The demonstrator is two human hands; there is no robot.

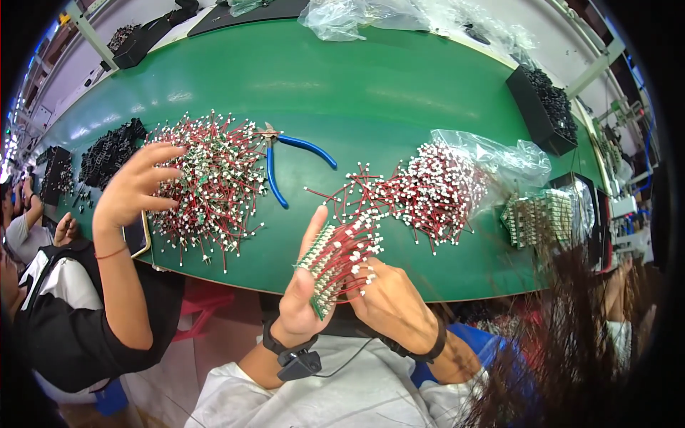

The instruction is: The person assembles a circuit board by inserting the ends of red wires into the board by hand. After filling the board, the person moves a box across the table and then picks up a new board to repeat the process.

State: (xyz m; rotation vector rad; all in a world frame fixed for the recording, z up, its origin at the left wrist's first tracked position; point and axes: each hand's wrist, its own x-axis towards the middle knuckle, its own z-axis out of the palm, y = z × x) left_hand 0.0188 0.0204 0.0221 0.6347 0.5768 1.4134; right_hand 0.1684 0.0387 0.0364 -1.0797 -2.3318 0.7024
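My left hand point(294, 314) grips a panel of small green circuit boards point(322, 289), thumb on the near side and a finger stretched up along its far edge. Short red wires point(346, 250) with white plugs fan out from the panel to the right. My right hand point(392, 299) is closed against the lower ends of these wires; its fingertips are partly hidden, so what they pinch does not show. Just beyond lies a heap of loose red wires with white plugs point(439, 189). Both wrists wear dark bands, the left with a small black box.
Blue-handled cutters point(271, 167) lie beside a large pile of wired boards point(207, 185). A co-worker's hand point(135, 185) hovers at that pile. On the right are stacked board panels point(539, 217), a clear plastic bag point(499, 160) and a black bin of dark parts point(542, 110).
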